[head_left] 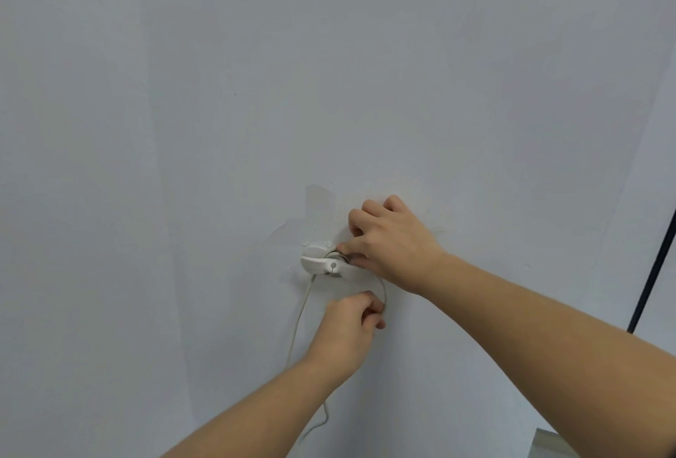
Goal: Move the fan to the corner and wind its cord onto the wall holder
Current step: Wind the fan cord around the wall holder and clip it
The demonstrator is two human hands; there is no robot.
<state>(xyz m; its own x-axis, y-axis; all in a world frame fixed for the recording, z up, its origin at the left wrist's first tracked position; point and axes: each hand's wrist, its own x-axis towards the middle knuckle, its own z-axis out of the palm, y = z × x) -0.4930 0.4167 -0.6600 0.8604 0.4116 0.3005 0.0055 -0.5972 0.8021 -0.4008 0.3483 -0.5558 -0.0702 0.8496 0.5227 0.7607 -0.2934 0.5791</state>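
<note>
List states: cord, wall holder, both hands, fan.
cord: partly wound, the rest hangs slack below
wall holder: mounted, a few turns on it
left hand: below the holder, pinches a loop of cord
right hand: at the holder, finger and thumb pinch the wound turns
fan: not in view

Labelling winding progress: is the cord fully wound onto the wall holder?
No: a long stretch of cord hangs loose below the wall holder, and the left hand pinches another loop.
</note>
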